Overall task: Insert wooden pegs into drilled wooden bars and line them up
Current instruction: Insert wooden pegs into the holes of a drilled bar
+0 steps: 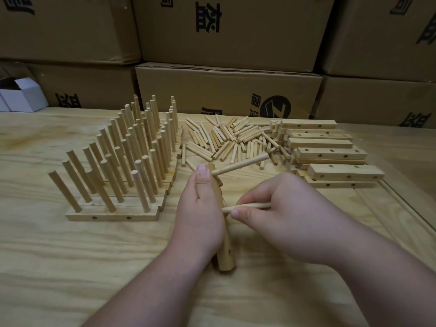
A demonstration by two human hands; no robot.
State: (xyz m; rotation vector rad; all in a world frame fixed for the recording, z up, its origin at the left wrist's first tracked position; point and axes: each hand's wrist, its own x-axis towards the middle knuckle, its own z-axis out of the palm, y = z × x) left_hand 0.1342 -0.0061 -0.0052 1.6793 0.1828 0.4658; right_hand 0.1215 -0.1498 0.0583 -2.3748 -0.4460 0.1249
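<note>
Bar (225,253) stands on end on desk (70,267), left hand (200,208) gripping it steady; right hand (278,208) pinches peg (247,206) at its middle hole. I judge second insertion under way.

Counts: 2 hands, left hand (200,208) and right hand (278,208). 1 drilled bar (225,253) in hand, 2 pegs by it. Finished peg rows (113,161): too packed to count. Loose peg pile (226,140): dozens. Bar stack (330,152): at least 8. White boxes (23,95): 2.
</note>
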